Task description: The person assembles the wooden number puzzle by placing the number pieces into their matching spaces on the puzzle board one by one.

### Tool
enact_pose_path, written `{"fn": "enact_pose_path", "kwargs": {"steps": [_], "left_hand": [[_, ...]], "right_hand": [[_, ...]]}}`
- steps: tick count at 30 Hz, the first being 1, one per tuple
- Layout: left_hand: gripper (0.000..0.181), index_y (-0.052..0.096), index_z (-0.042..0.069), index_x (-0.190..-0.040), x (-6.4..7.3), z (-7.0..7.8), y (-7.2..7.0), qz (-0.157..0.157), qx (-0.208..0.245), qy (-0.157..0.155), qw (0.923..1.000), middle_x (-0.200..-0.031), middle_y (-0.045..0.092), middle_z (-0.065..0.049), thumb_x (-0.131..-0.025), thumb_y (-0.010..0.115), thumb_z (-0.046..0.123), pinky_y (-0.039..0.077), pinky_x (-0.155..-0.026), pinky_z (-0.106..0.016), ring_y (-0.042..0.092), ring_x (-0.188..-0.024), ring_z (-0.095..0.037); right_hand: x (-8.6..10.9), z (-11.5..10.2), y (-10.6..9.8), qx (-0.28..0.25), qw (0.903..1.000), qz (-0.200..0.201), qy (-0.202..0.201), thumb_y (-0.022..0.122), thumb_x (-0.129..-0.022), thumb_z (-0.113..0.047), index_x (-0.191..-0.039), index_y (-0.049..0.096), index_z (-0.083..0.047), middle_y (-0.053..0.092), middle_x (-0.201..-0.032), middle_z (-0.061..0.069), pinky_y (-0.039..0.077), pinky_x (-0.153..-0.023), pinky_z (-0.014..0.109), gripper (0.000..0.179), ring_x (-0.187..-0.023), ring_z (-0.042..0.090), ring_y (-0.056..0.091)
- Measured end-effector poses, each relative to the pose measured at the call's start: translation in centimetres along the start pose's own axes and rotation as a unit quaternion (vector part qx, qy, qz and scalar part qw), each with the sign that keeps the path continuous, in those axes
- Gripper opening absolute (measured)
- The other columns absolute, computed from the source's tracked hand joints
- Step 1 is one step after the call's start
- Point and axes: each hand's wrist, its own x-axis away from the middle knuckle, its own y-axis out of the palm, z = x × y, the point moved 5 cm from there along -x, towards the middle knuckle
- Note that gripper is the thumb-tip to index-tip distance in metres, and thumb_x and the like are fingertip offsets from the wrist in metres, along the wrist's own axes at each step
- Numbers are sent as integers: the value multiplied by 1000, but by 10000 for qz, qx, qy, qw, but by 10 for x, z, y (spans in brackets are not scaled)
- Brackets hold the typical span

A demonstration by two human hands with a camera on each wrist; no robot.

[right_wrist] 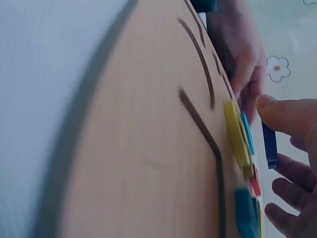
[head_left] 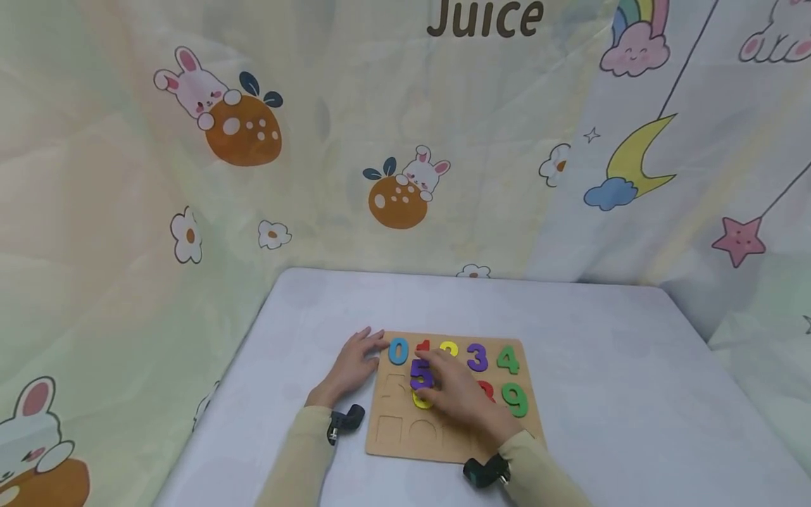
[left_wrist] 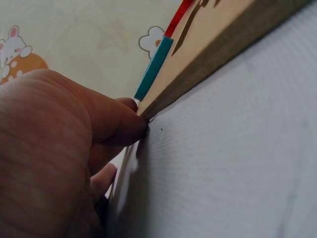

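A wooden number-puzzle board (head_left: 437, 454) lies on the white table. My right hand (head_left: 459, 394) holds a purple number 5 (head_left: 421, 374) above the board, pinched by thumb and fingers; its dark edge (right_wrist: 269, 146) shows in the right wrist view, apart from the board. Below the 5, a yellow number (head_left: 422, 402) is partly covered. My left hand (head_left: 351, 362) touches the board's upper left corner with fairly straight fingers, beside the blue 0 (head_left: 392, 351). In the left wrist view, the thumb (left_wrist: 131, 130) meets the board's edge.
The top row also has a red 1 (head_left: 423, 346), a yellow 2 (head_left: 449, 347), a purple 3 (head_left: 477, 358) and a green 4 (head_left: 507, 360). A green 9 (head_left: 514, 400) sits at the right, next to a partly hidden red piece (head_left: 488, 389). Recesses line the lower board.
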Motion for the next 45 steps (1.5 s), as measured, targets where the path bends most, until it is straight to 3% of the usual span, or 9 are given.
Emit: {"fn": "enact_pose_path", "kwargs": {"steps": [10, 19, 28, 35, 45], "left_hand": [[37, 69, 18, -120, -1, 5, -4, 30, -41, 320, 9995, -146, 50, 2, -85, 62, 6, 18, -119, -54, 29, -145, -29], [38, 68, 21, -122, -2, 4, -3, -40, -51, 138, 9999, -148, 47, 5, -87, 61, 8, 18, -119, -56, 26, -146, -27], [38, 68, 22, -122, 0, 0, -2, -53, -34, 83, 9999, -148, 47, 7, -87, 61, 7, 16, -120, -54, 26, -146, -25], [39, 68, 22, -122, 0, 1, -2, -18, -41, 76, 10000, -148, 47, 6, -87, 62, 7, 17, -120, -54, 26, -146, -25], [38, 68, 21, -122, 0, 2, -3, 7, -17, 115, 9999, -148, 48, 6, -87, 62, 6, 17, -120, -54, 26, -146, -26]], "right_hand": [[-4, -16, 17, 15, 9998, -43, -212, 77, -83, -33, -142, 49, -17, 54, -136, 0, 50, -102, 41, 68, -122, 19, 54], [-4, -19, 31, 122, 9997, 189, 70, 78, -82, -36, -143, 49, -19, 54, -138, -1, 45, -107, 46, 69, -128, 22, 49], [-2, -25, 37, 244, 9993, 278, -78, 78, -81, -36, -139, 53, -17, 58, -134, -1, 42, -108, 44, 66, -126, 21, 49], [-2, -27, 39, 189, 9988, 439, 50, 80, -79, -37, -135, 58, -19, 59, -134, -2, 38, -111, 46, 63, -125, 20, 49], [-2, -26, 44, 279, 9981, 453, 299, 80, -78, -39, -132, 60, -20, 60, -132, -2, 41, -107, 45, 61, -125, 21, 48]]}}
